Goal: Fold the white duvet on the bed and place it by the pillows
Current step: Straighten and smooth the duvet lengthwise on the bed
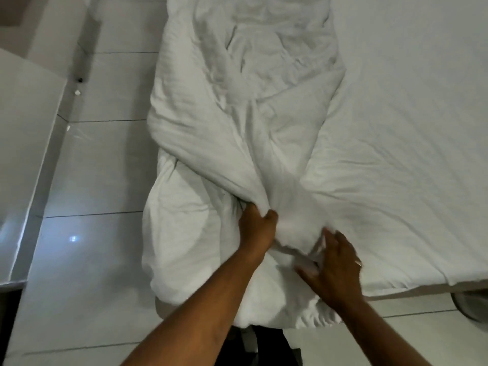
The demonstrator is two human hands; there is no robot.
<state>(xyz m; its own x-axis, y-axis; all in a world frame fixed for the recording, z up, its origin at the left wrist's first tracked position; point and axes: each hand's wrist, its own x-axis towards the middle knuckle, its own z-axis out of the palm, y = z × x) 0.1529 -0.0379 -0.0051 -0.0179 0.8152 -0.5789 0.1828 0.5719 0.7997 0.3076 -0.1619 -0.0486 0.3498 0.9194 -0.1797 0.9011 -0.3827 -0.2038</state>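
Note:
The white duvet [237, 122] lies bunched in a long rumpled strip along the left side of the bed [409, 128], hanging over the left edge and the near corner. My left hand [257, 228] is shut on a gathered fold of the duvet near the bed's foot. Just to its right, my right hand [335, 268] rests with fingers spread on the duvet's near end, thumb tucked against the cloth, without a clear grip. No pillows are in view.
A glossy tiled floor [105, 207] runs along the bed's left side. A pale counter or cabinet [26, 141] stands at the far left. Two small objects [78, 85] lie on the floor near it. A round metal item [472, 305] shows at the right edge.

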